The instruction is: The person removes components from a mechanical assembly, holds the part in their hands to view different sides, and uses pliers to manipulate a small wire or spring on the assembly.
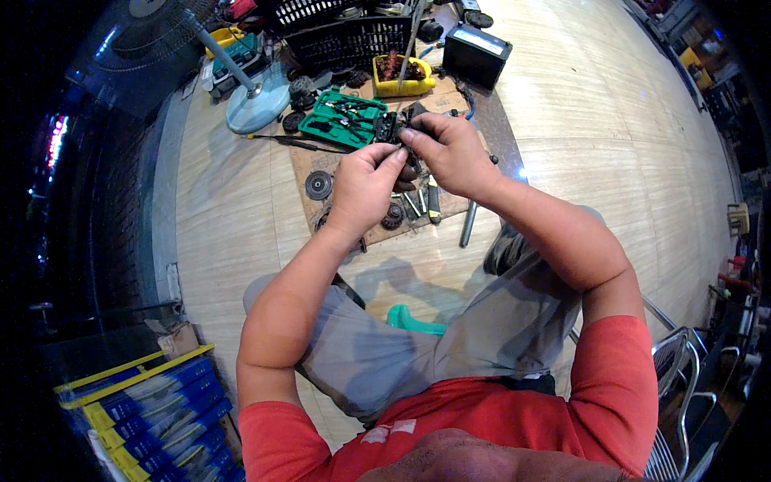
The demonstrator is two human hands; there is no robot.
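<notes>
My left hand (365, 181) and my right hand (446, 153) meet near the top middle, both closed on a dark metal assembly (389, 126), its details partly hidden by fingers. My right thumb and forefinger pinch its upper part, my left fingers its lower part. An open green tool case (333, 112) with black-handled tools lies just left of it. Beneath my hands, on a worn cardboard mat (309, 213), are a dark round disc (319, 185), a toothed part (393, 216), small silver rods (414, 204) and a black-and-yellow handled tool (434, 198).
A yellow tub of parts (409, 84), a black box (474, 56), black crates (345, 48) and a fan stand (257, 108) ring the work area. A steel bar (467, 225) lies right. A green low seat (405, 320) is between my legs; blue-yellow bins (161, 402) stand left, a metal chair (683, 377) right.
</notes>
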